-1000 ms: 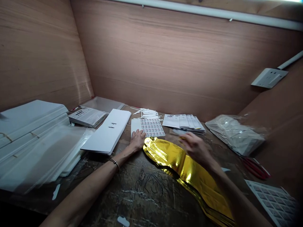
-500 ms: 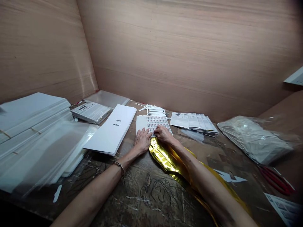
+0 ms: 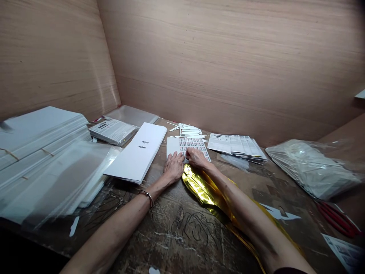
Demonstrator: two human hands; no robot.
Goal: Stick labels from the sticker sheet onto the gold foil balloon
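we work at a dark brown table point(image 3: 159, 236) whose top is worn: we see pale scratches, black scribbled lines and dull patches on it. wood-grained panels enclose the surface; the rear panel point(image 3: 216, 68) meets the left panel point(image 3: 54, 57) in an upright corner, and a streak of light shows on the left one.

the label sheet point(image 3: 173, 146), printed with rows of small marks, lies flat near the middle of the table, in front of a loose pile of white strips point(image 3: 190, 131). we lay our left hand point(image 3: 173, 167) on its near left part, palm down, fingers slightly apart. we set our right hand point(image 3: 197, 156) on its printed part, fingers curled together; we cannot tell whether they pinch anything.

the gold foil point(image 3: 196, 184) lies on the table just before the sheet and runs under our right forearm toward the near edge.

left of the hands we locate a stack of white cards point(image 3: 137, 158), clear sleeves point(image 3: 62, 179) and a banded white stack point(image 3: 48, 121). to the right we locate fanned printed cards point(image 3: 221, 144), a filled clear bag point(image 3: 313, 167) and red handles point(image 3: 338, 220).
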